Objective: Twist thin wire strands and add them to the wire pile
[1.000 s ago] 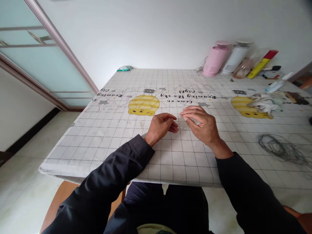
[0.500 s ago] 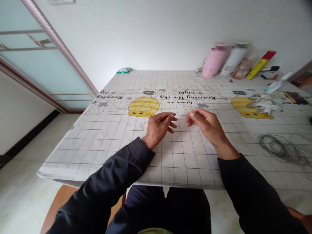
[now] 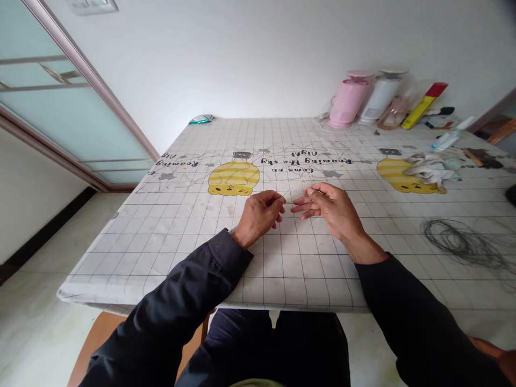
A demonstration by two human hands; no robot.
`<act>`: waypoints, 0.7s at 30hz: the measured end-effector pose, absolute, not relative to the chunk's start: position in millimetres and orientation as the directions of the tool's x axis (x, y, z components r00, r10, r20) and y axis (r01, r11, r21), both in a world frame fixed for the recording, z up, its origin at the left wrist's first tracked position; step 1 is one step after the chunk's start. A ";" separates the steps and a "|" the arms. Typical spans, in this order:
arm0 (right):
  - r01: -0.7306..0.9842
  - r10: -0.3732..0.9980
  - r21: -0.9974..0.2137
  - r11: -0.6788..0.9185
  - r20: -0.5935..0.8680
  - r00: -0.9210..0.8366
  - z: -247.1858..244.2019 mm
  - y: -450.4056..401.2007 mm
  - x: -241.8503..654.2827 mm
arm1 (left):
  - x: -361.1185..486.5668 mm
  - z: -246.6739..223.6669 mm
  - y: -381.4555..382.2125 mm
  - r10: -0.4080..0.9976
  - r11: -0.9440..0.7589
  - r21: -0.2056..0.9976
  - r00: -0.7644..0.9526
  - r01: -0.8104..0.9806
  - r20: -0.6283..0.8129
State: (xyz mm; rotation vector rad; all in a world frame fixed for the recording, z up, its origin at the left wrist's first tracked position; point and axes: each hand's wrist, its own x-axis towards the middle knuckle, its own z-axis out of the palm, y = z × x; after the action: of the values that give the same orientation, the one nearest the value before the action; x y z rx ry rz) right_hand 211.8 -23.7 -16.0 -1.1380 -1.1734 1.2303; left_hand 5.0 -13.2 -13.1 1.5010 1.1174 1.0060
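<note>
At the far left, a sliding door of pale frosted panes in a pinkish metal frame (image 3: 40,123) stands beyond a white plastic-looking tablecloth with a thin black grid (image 3: 141,258). A small green-and-white packet (image 3: 202,119) lies at the cloth's far left corner, and a yellow striped bear-balloon print (image 3: 234,178) shows just past the hands.

The left hand (image 3: 260,215) hangs low over the cloth, thumb pressed to forefinger, the other fingers curled; I cannot tell whether anything is pinched there. Just beside it, apart by a narrow gap, the right hand (image 3: 332,209) has thumb and forefinger drawn close and the lower fingers fanned towards the left fingertips. Its hold, too, cannot be told; anything between the hands is too fine to make out.

Half a second ago the right fingers were bunched and further off; now they are spread and nearer the left hand, which has hardly altered. I take this as close fingertip work, with the right hand doing the adjusting.

Further right stand a pink cylinder-shaped appliance (image 3: 349,103) and a white matching one (image 3: 378,99); nearer lies a loose coil of thin dark wire (image 3: 447,242), untouched.
</note>
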 end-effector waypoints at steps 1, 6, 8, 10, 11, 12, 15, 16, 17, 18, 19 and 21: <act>-0.086 1.000 -0.996 0.013 0.013 -0.002 -16.8 -23.5 211.0 | 5.1 -12.7 -14.0 0.970 -0.105 0.977 0.236 0.184 0.060; -0.121 1.000 -0.993 0.006 0.004 0.018 -19.5 -21.9 210.6 | 6.1 -12.9 -15.9 0.960 -0.064 0.980 0.279 0.187 0.009; -0.117 1.000 -0.993 0.003 0.001 0.023 -19.2 -21.4 211.3 | 6.8 -15.6 -15.4 0.952 -0.028 0.987 0.306 0.158 -0.022; -0.092 1.000 -0.996 0.003 0.000 0.029 -18.2 -21.1 211.9 | 7.0 -20.1 -14.3 0.953 -0.048 0.986 0.302 0.160 -0.002; -0.070 0.999 -0.998 0.004 0.002 0.032 -17.8 -21.0 212.1 | 6.8 -22.7 -13.8 0.959 -0.099 0.978 0.281 0.185 0.044; -0.045 0.999 -0.999 0.007 0.005 0.037 -17.4 -20.9 212.3 | 6.2 -25.3 -13.3 0.960 -0.179 0.957 0.254 0.228 0.118; 0.011 0.998 -1.000 0.021 0.022 0.057 -17.8 -20.5 213.3 | 2.6 -31.2 -12.6 0.887 -0.461 0.799 0.238 0.387 0.397; 0.020 0.998 -0.999 0.025 0.026 0.061 -18.3 -20.2 213.7 | 0.9 -32.4 -12.6 0.845 -0.535 0.733 0.273 0.421 0.460; 0.027 0.998 -0.999 0.027 0.029 0.064 -18.8 -20.0 214.2 | -0.8 -33.2 -12.6 0.803 -0.596 0.670 0.319 0.443 0.503; 0.034 0.997 -0.999 0.028 0.030 0.066 -19.2 -19.8 214.7 | -2.4 -33.7 -12.6 0.764 -0.645 0.610 0.370 0.460 0.528; 0.040 0.998 -0.999 0.028 0.030 0.063 -19.5 -19.7 215.0 | -4.0 -34.3 -12.4 0.730 -0.683 0.553 0.417 0.477 0.542; 0.041 0.998 -0.999 0.030 0.032 0.051 -19.3 -20.0 215.0 | -6.2 -35.6 -11.8 0.675 -0.735 0.446 0.488 0.510 0.554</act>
State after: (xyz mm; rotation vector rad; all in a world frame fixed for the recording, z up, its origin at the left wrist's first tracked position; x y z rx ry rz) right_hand 215.0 -20.0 -19.3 -1.2400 -1.2153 1.1291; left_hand -6.2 -11.8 -35.6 2.5115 1.0173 1.0830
